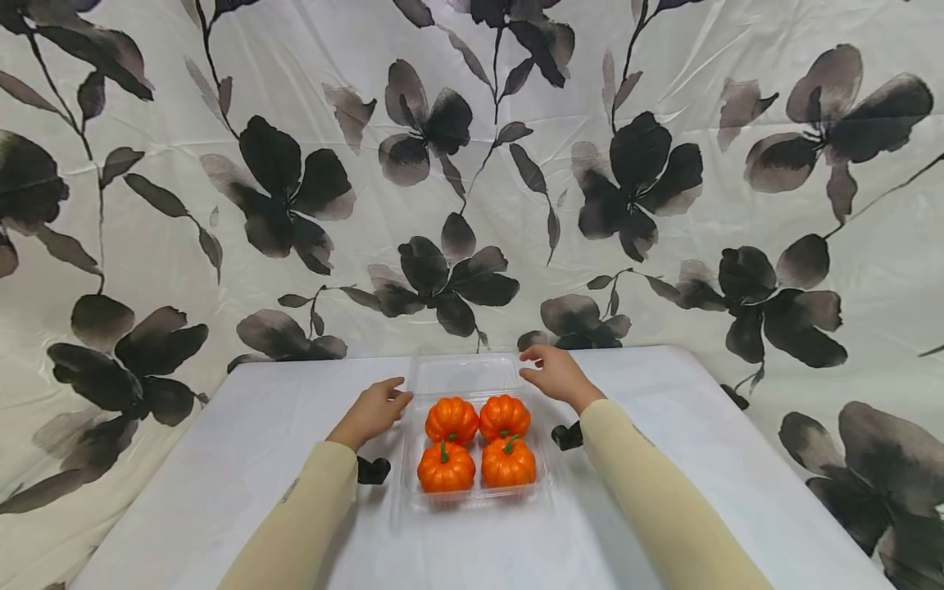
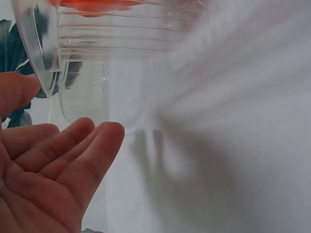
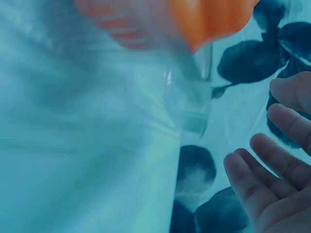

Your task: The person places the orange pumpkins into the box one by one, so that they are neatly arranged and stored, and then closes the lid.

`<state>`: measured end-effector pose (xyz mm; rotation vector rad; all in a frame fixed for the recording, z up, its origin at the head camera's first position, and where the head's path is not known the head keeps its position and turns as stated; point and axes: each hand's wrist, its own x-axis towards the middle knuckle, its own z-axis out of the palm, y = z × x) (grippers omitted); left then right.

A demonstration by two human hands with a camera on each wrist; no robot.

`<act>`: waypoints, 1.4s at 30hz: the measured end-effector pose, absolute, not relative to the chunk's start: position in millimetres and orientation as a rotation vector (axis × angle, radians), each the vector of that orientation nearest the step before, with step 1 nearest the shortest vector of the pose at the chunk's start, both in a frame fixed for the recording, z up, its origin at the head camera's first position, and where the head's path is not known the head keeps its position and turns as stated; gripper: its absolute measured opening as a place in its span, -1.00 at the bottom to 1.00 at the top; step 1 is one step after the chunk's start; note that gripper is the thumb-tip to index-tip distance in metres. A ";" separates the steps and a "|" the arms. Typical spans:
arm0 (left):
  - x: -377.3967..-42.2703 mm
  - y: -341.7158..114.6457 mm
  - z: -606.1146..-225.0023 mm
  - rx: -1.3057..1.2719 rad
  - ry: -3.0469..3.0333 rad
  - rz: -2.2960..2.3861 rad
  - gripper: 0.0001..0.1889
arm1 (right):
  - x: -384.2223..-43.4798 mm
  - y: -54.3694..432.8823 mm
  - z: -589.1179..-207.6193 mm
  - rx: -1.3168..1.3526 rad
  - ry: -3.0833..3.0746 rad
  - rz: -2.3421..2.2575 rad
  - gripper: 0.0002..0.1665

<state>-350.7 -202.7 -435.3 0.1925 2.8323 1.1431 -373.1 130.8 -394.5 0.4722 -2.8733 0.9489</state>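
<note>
A clear plastic clamshell container (image 1: pixel 543 483) lies on the white table, its lid (image 1: pixel 466 377) folded back flat toward the far edge. Inside are several small orange pumpkins (image 1: pixel 509 463) with green stems, in two rows. My left hand (image 1: pixel 374 414) is at the container's left side near the hinge; in the left wrist view its thumb (image 2: pixel 17 92) overlaps the container's corner, and the other fingers are loosely extended. Beside the lid's right edge is my right hand (image 1: pixel 556 375), fingers spread and slightly bent, holding nothing. The right wrist view shows it apart from the container's wall (image 3: pixel 194 107).
The white table (image 1: pixel 243 459) extends to both sides of the container. A curtain with dark flowers (image 1: pixel 442 283) hangs behind the table's far edge. Dark wrist camera mounts (image 1: pixel 374 470) sit under both sleeves.
</note>
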 end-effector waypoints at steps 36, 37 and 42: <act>-357.3 -191.8 -439.1 0.007 2.867 1.244 -0.54 | -374.8 134.8 -426.5 0.233 -2.901 1.273 -0.51; -357.8 -191.9 -438.9 0.011 2.869 1.250 -0.54 | -375.1 134.9 -425.9 0.233 -2.897 1.277 -0.51; -361.0 -192.4 -438.2 0.004 2.853 1.289 -0.54 | -377.0 134.8 -424.0 0.218 -2.872 1.306 -0.45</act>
